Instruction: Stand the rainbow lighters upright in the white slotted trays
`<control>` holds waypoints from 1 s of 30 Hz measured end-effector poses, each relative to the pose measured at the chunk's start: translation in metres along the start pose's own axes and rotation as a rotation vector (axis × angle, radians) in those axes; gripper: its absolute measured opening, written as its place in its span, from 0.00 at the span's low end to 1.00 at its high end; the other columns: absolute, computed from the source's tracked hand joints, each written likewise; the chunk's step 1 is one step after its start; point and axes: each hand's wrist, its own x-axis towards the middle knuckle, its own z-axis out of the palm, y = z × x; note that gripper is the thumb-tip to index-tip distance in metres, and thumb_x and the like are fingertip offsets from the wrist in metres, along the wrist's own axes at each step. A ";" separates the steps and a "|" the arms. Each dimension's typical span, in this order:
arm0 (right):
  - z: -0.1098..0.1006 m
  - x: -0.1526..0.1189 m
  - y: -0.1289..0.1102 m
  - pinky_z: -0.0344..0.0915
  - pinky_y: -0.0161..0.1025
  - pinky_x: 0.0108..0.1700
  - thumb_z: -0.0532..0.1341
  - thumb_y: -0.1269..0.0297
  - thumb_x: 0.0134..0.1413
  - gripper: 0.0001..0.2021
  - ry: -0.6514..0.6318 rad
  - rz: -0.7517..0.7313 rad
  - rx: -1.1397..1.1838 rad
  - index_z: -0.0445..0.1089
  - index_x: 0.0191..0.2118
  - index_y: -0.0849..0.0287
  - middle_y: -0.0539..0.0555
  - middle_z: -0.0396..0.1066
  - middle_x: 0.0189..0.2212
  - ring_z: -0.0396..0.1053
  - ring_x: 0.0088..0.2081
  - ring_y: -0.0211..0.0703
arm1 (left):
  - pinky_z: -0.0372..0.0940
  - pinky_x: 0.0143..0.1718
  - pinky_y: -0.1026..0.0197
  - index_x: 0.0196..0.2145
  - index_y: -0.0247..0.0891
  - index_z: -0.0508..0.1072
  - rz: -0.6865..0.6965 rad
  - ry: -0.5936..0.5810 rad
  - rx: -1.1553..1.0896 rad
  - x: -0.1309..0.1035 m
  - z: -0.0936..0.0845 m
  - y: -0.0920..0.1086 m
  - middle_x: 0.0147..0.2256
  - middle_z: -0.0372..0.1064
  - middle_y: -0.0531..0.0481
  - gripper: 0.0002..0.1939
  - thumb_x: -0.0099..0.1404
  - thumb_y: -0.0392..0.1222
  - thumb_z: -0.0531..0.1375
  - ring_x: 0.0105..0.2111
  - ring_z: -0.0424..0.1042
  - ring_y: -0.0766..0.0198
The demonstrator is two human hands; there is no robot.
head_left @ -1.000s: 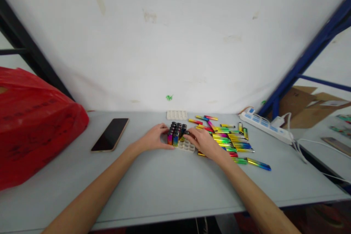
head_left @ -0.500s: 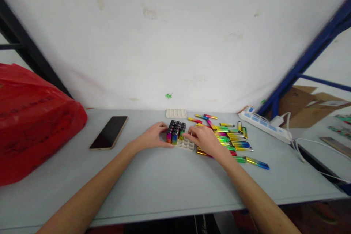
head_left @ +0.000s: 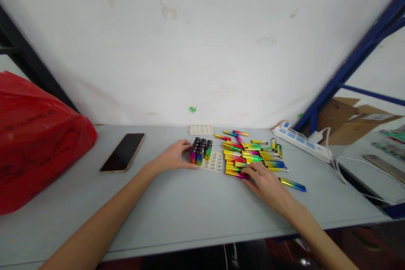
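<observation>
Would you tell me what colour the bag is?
The bag is red, clearest in the head view.

Red bag [head_left: 41,143] with dark print; rainbow-metallic cylinders [head_left: 234,157]; pale grey worktop [head_left: 177,211]; white tray [head_left: 217,162]; blue frame [head_left: 348,65].

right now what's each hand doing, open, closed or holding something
Left hand: partly open, curved around the side of the upright black-topped cylinders.
Right hand: fingers at the loose shiny pieces; grip cannot be told.
</observation>
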 end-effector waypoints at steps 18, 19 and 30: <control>-0.024 0.103 -0.016 0.75 0.44 0.41 0.71 0.42 0.53 0.21 0.385 0.475 1.627 0.69 0.42 0.51 0.51 0.75 0.36 0.75 0.39 0.46 | 0.70 0.53 0.46 0.43 0.39 0.80 -0.001 0.010 0.008 -0.002 -0.002 0.004 0.46 0.74 0.40 0.32 0.49 0.66 0.75 0.47 0.74 0.42; -0.025 0.112 -0.020 0.74 0.42 0.39 0.71 0.42 0.53 0.22 0.367 0.460 1.667 0.68 0.42 0.50 0.49 0.74 0.34 0.74 0.36 0.43 | 0.70 0.53 0.46 0.43 0.38 0.80 -0.003 0.010 -0.001 -0.002 -0.002 0.004 0.47 0.74 0.40 0.33 0.49 0.65 0.75 0.48 0.74 0.42; 0.016 0.135 -0.057 0.35 0.30 0.18 0.64 0.31 0.53 0.28 0.007 0.529 1.598 0.59 0.33 0.53 0.37 0.45 0.18 0.38 0.17 0.30 | 0.69 0.52 0.49 0.43 0.37 0.81 0.004 0.014 0.007 -0.002 -0.002 0.003 0.46 0.75 0.42 0.33 0.48 0.66 0.75 0.47 0.74 0.45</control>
